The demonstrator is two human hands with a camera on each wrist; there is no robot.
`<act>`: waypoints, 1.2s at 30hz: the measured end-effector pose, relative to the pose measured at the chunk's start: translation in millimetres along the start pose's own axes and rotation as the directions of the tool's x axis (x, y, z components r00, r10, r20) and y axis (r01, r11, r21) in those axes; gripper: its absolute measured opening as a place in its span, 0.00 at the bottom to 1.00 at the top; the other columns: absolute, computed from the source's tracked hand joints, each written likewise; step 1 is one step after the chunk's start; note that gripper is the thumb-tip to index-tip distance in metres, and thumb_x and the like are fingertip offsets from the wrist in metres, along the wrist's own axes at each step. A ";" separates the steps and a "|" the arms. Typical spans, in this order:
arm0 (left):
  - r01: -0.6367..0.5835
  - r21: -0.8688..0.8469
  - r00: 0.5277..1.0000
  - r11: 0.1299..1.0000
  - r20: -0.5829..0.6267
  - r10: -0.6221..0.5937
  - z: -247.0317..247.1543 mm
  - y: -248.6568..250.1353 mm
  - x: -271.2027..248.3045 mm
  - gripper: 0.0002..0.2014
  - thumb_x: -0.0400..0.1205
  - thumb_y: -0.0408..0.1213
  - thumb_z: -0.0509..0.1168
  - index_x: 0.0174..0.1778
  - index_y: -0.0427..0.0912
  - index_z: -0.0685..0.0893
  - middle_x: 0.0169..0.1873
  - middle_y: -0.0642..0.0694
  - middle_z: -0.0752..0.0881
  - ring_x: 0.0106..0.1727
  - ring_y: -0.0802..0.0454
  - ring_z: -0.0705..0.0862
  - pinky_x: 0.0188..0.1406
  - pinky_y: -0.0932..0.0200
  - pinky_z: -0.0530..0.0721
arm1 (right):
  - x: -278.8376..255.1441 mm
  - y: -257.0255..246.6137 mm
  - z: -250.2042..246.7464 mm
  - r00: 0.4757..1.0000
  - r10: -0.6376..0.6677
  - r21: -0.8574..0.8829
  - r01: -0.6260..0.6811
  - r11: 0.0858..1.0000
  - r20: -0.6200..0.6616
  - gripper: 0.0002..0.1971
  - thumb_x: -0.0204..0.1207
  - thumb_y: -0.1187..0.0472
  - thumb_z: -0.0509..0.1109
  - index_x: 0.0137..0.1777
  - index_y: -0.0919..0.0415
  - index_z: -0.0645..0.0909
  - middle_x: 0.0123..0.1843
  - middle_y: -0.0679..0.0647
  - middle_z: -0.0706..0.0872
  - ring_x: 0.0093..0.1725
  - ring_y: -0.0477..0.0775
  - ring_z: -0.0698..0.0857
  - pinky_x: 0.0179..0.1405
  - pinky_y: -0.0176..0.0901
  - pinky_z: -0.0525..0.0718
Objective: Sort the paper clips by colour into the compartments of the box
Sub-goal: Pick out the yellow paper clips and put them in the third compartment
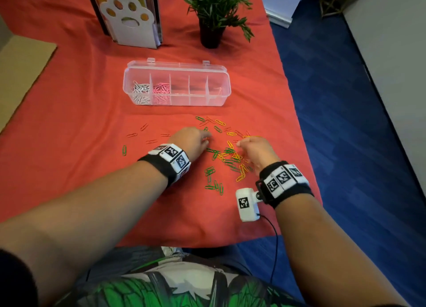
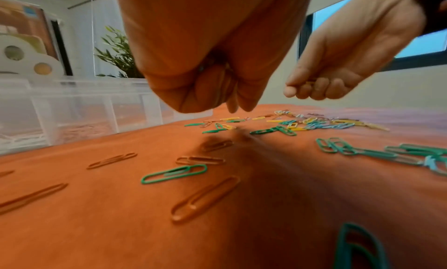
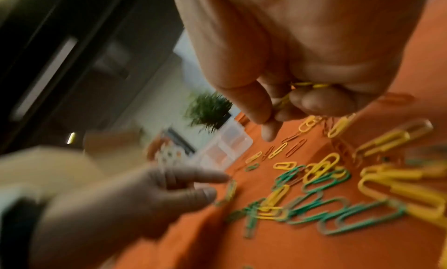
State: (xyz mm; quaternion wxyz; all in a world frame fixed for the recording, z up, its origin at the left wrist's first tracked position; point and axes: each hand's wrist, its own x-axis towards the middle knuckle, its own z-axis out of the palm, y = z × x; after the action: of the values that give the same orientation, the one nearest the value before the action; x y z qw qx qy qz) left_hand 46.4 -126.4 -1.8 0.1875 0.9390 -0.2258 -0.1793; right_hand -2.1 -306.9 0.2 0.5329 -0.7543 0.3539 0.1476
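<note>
A clear box [image 1: 227, 85] with several compartments stands open on the red cloth. White clips [image 1: 141, 92] fill its leftmost compartment and pink clips [image 1: 161, 92] the one beside it. Green, yellow and red clips [image 1: 227, 155] lie scattered in front of it. My right hand [image 1: 239, 143] hovers over the pile and grips a bunch of yellow clips [image 3: 309, 85] in its curled fingers, thumb and forefinger pointing down. My left hand [image 1: 206, 137] is at the pile's left edge, fingertips [image 2: 244, 105] just above the cloth beside a green clip [image 3: 229, 189]. Whether its palm holds anything is hidden.
A potted plant [image 1: 211, 35] and a white paw-shaped holder [image 1: 131, 23] stand behind the box. Cardboard [image 1: 20, 67] lies at the far left. A few red clips [image 1: 131, 135] and one green clip [image 1: 124, 150] lie apart on the left. The table's right edge drops to blue floor [image 1: 345, 122].
</note>
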 end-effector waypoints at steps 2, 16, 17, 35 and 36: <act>-0.006 0.090 1.000 0.996 0.027 0.003 0.0 0.6 5.9 0.16 0.83 0.42 0.56 0.65 0.49 0.80 0.58 0.36 0.83 0.62 0.37 0.80 0.58 0.49 0.78 | 6.9 -5.9 1.5 0.984 -0.174 -0.374 0.149 0.915 -0.033 0.07 0.74 0.64 0.64 0.41 0.60 0.84 0.40 0.55 0.87 0.42 0.57 0.84 0.41 0.40 0.81; 0.141 0.019 0.988 0.990 -0.063 -0.140 18.0 -16.9 -5.1 0.13 0.74 0.47 0.68 0.44 0.40 0.81 0.46 0.38 0.83 0.50 0.38 0.82 0.51 0.48 0.81 | 18.5 -7.2 25.1 0.879 -0.444 -0.883 0.339 0.325 0.174 0.16 0.73 0.67 0.59 0.61 0.69 0.73 0.60 0.64 0.76 0.61 0.67 0.78 0.57 0.57 0.81; 0.142 0.030 0.988 0.989 -0.057 -0.140 17.9 -15.7 -3.8 0.13 0.75 0.46 0.67 0.46 0.40 0.82 0.48 0.38 0.83 0.52 0.37 0.82 0.53 0.48 0.81 | 18.8 -7.6 25.1 0.882 -0.441 -0.882 0.334 0.333 0.167 0.16 0.74 0.67 0.59 0.62 0.69 0.73 0.60 0.64 0.76 0.61 0.67 0.77 0.57 0.57 0.81; 0.473 -0.880 0.828 -0.052 0.463 -0.316 -4.5 3.1 -5.1 0.12 0.76 0.35 0.52 0.27 0.44 0.73 0.21 0.47 0.77 0.16 0.56 0.76 0.16 0.70 0.74 | 30.7 2.5 15.8 0.890 -0.434 -0.737 0.385 0.555 0.138 0.10 0.74 0.61 0.66 0.51 0.67 0.78 0.53 0.65 0.82 0.55 0.66 0.81 0.55 0.51 0.79; 0.464 -0.882 0.833 -0.078 0.465 -0.300 -4.6 5.1 -3.4 0.13 0.77 0.37 0.53 0.27 0.44 0.75 0.20 0.49 0.78 0.17 0.56 0.77 0.17 0.70 0.76 | 29.6 4.5 20.1 0.881 -0.450 -0.753 0.394 0.527 0.147 0.11 0.73 0.61 0.66 0.53 0.66 0.77 0.54 0.64 0.81 0.56 0.66 0.81 0.56 0.52 0.79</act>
State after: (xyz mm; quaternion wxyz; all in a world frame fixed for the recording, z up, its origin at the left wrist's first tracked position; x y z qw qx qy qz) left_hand 43.7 -127.8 5.2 0.6989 0.5608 0.2227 -0.3839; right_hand 18.8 -300.6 -28.5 0.1708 -0.9739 0.0819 0.1247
